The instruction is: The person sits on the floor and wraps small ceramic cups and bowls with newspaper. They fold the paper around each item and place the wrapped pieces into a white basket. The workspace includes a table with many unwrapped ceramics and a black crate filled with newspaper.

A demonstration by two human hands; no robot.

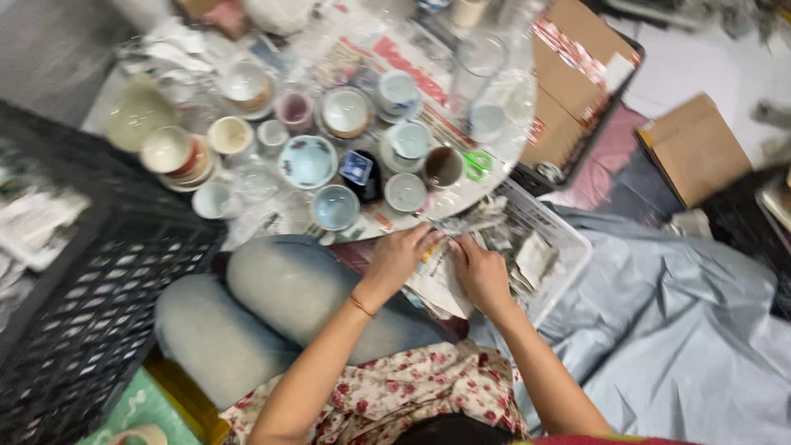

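A crumpled newspaper bundle (447, 262) at frame centre is pinched by fingers of both the left hand (399, 255) and right hand (482, 272), probably wrapping padding. Small ceramic cups (335, 206) are spread above on a newspaper-covered round table (511, 136), kept within easy reach.

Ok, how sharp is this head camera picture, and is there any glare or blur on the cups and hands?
Head view: soft all over with motion blur; the small ceramic cups on the newspaper-covered round table smear slightly. Left hand and right hand, on the crumpled newspaper sheet, have fuzzy edges. Lighting is even and indoor; mild glare whitens the clear glassware near the top.
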